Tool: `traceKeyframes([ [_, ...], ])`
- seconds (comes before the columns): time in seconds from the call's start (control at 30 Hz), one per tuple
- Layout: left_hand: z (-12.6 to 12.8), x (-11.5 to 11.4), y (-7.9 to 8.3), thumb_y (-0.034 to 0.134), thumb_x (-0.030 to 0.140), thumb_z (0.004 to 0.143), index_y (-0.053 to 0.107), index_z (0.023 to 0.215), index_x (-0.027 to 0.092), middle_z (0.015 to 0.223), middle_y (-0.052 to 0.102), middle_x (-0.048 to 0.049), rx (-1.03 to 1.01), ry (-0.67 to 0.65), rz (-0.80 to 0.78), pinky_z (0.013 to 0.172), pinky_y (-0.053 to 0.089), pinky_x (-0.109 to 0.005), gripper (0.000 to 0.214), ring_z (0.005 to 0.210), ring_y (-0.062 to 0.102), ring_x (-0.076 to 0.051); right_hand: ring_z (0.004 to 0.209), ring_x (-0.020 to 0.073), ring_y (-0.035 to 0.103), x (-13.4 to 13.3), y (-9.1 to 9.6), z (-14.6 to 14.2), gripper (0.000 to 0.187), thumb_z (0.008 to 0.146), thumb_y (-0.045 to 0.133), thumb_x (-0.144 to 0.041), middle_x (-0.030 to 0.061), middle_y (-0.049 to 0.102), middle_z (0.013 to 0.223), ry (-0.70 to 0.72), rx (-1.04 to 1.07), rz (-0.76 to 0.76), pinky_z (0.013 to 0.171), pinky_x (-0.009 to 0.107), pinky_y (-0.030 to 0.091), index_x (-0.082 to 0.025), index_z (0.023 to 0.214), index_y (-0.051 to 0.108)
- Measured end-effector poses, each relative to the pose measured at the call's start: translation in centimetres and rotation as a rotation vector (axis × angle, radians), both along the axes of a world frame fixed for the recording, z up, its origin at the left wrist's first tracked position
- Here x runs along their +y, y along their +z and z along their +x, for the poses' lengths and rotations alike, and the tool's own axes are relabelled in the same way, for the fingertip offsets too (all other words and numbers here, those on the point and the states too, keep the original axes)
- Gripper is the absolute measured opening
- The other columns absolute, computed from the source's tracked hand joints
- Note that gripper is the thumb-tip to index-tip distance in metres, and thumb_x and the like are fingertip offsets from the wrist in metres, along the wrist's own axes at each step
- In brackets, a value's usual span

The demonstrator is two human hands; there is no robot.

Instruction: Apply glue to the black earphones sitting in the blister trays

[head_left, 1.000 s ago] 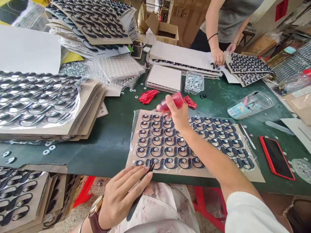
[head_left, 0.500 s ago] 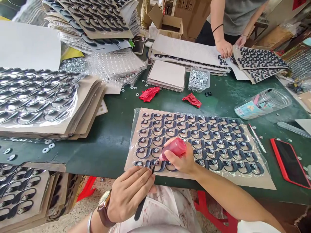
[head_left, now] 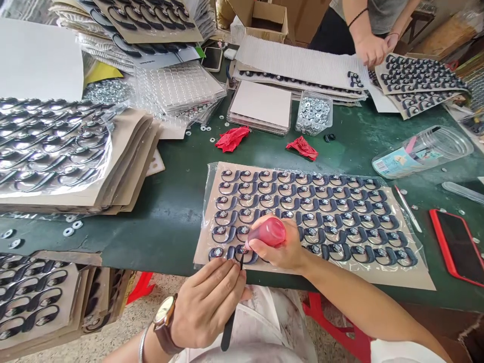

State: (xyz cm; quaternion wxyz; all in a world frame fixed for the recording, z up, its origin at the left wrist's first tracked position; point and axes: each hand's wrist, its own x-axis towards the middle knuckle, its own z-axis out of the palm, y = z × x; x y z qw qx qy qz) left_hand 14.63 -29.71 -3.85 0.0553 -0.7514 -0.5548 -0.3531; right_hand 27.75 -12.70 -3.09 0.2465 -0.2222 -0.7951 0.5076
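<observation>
My left hand [head_left: 212,297], with a watch on its wrist, is closed around dark tweezers [head_left: 227,330]. Their tip points at a piece in the front row of a film-covered brown card [head_left: 412,281]. Rows of black curved, hook-shaped pieces [head_left: 357,252] with small round metallic centres cover that card. A translucent red squeeze bottle [head_left: 270,233] is gripped in my right hand [head_left: 289,252], tilted so its nozzle comes down close to the tweezer tip. Whether the nozzle touches the piece I cannot tell.
Stacked cards of similar pieces [head_left: 124,166] stand at left. Behind the card lie red scraps [head_left: 231,139], a box of metal washers [head_left: 313,115] and a clear jar [head_left: 423,154]. A red-cased phone [head_left: 456,247] lies right. Across the table, a person's hands [head_left: 372,49] handle cards.
The view has shifted slightly. My hands stay over the same front-left area, with the bottle nozzle and tweezer tip close together. The person's hands opposite have moved closer to each other.
</observation>
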Motion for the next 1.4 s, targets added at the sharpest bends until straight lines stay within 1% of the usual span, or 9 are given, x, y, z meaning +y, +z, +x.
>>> traceKeyframes([
  [0.2, -0.2, 0.2, 0.3, 0.06, 0.015, 0.092, 0.069, 0.101, 0.004, 0.099, 0.073, -0.0116, 0.006, -0.001, 0.009, 0.099, 0.049, -0.039, 0.017, 0.097, 0.069, -0.023, 0.055, 0.0141, 0.062, 0.1, 0.1, 0.0, 0.02, 0.083, 0.067, -0.04, -0.0004, 0.065, 0.06, -0.05, -0.009, 0.113, 0.057, 0.027, 0.054, -0.021, 0.081, 0.06],
  [0.37, -0.3, 0.3, 0.5, 0.059, 0.016, 0.092, 0.069, 0.099, 0.005, 0.097, 0.074, -0.0111, 0.007, -0.003, 0.005, 0.097, 0.05, -0.038, 0.017, 0.095, 0.069, -0.022, 0.051, 0.0131, 0.06, 0.2, 0.0, 0.0, 0.021, 0.084, 0.065, -0.04, -0.0011, 0.063, 0.057, -0.079, -0.025, 0.13, 0.056, 0.026, 0.054, -0.021, 0.079, 0.061],
  [0.47, -0.3, 0.3, 0.5, 0.06, 0.016, 0.091, 0.069, 0.099, 0.005, 0.097, 0.074, -0.0105, 0.006, -0.002, 0.008, 0.098, 0.05, -0.038, 0.016, 0.096, 0.069, -0.022, 0.054, 0.0129, 0.062, 0.2, 0.1, -0.2, 0.023, 0.084, 0.064, -0.042, -0.0008, 0.064, 0.06, -0.077, 0.034, 0.225, 0.055, 0.025, 0.053, -0.021, 0.075, 0.059],
  [0.6, -0.2, 0.4, 0.5, 0.062, 0.015, 0.091, 0.07, 0.099, 0.005, 0.096, 0.074, -0.0103, -0.01, -0.006, 0.013, 0.099, 0.049, -0.038, 0.015, 0.095, 0.069, -0.021, 0.06, 0.0135, 0.065, 0.4, -0.1, -0.2, 0.018, 0.081, 0.067, -0.038, 0.0003, 0.068, 0.068, -0.045, 0.11, 0.308, 0.058, 0.025, 0.056, -0.022, 0.079, 0.061],
  [0.73, -0.2, 0.4, 0.5, 0.062, 0.015, 0.09, 0.069, 0.099, 0.005, 0.096, 0.074, -0.0107, -0.016, -0.008, 0.015, 0.099, 0.049, -0.038, 0.015, 0.096, 0.069, -0.021, 0.061, 0.0139, 0.066, 0.4, -0.1, -0.1, 0.019, 0.078, 0.071, -0.037, 0.0009, 0.069, 0.07, -0.029, 0.128, 0.284, 0.061, 0.025, 0.057, -0.021, 0.081, 0.061],
  [0.97, -0.4, 0.7, 0.6, 0.061, 0.015, 0.091, 0.069, 0.098, 0.006, 0.094, 0.073, -0.0096, -0.069, -0.007, -0.012, 0.094, 0.052, -0.036, 0.014, 0.092, 0.069, -0.021, 0.051, 0.0135, 0.061, 0.4, 0.6, -0.1, 0.017, 0.082, 0.065, -0.036, -0.0002, 0.064, 0.06, -0.124, 0.051, 0.183, 0.054, 0.026, 0.054, -0.021, 0.077, 0.06],
  [1.1, -0.7, 0.9, 0.9, 0.058, 0.014, 0.092, 0.068, 0.097, 0.005, 0.091, 0.073, -0.009, -0.084, -0.013, -0.015, 0.091, 0.052, -0.035, 0.014, 0.09, 0.07, -0.02, 0.051, 0.0136, 0.061, 0.5, 0.8, -0.2, 0.019, 0.081, 0.066, -0.033, -0.0003, 0.063, 0.057, -0.149, 0.058, 0.205, 0.053, 0.026, 0.052, -0.021, 0.069, 0.058],
  [1.27, -0.8, 1.0, 1.0, 0.057, 0.014, 0.093, 0.069, 0.097, 0.005, 0.091, 0.073, -0.0097, -0.088, -0.023, -0.015, 0.09, 0.052, -0.036, 0.016, 0.088, 0.07, -0.021, 0.051, 0.014, 0.06, 0.5, 0.6, -0.1, 0.018, 0.083, 0.065, -0.034, -0.0004, 0.063, 0.056, -0.117, 0.008, 0.158, 0.056, 0.027, 0.054, -0.021, 0.072, 0.057],
  [1.4, -0.8, 0.9, 1.0, 0.057, 0.014, 0.093, 0.068, 0.097, 0.005, 0.09, 0.074, -0.0096, -0.093, -0.017, -0.014, 0.089, 0.052, -0.035, 0.015, 0.087, 0.07, -0.02, 0.05, 0.0138, 0.06, 0.5, 0.6, -0.1, 0.021, 0.083, 0.064, -0.035, -0.0004, 0.062, 0.055, -0.125, 0.015, 0.192, 0.053, 0.027, 0.052, -0.021, 0.07, 0.057],
])
